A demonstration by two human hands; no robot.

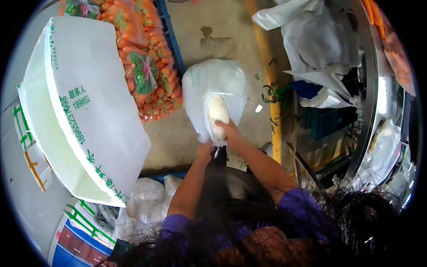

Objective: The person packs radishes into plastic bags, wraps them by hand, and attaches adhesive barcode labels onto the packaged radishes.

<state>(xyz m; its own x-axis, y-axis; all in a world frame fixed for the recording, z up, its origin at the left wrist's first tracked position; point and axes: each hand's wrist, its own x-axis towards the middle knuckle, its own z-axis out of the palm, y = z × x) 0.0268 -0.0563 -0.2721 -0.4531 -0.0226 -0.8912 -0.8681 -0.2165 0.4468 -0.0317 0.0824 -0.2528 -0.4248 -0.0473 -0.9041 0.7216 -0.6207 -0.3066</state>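
Observation:
A white radish (218, 109) lies lengthwise over the mouth of a whitish translucent plastic bag (194, 86), its far end against the bag. My right hand (227, 131) is closed around the radish's near end. At the bag's near left edge, my left hand (204, 149) grips the bag's plastic; its fingers are partly hidden by the bag. What else the bag contains is hard to make out through the plastic.
Left of the bag are clear sacks of carrots (151, 49) beside a blue pallet edge (170, 35). A large white foam box (100, 66) stands further left. A yellow floor line (275, 129) runs on the right, near a metal-edged counter (371, 102) and white plastic sheets (316, 42).

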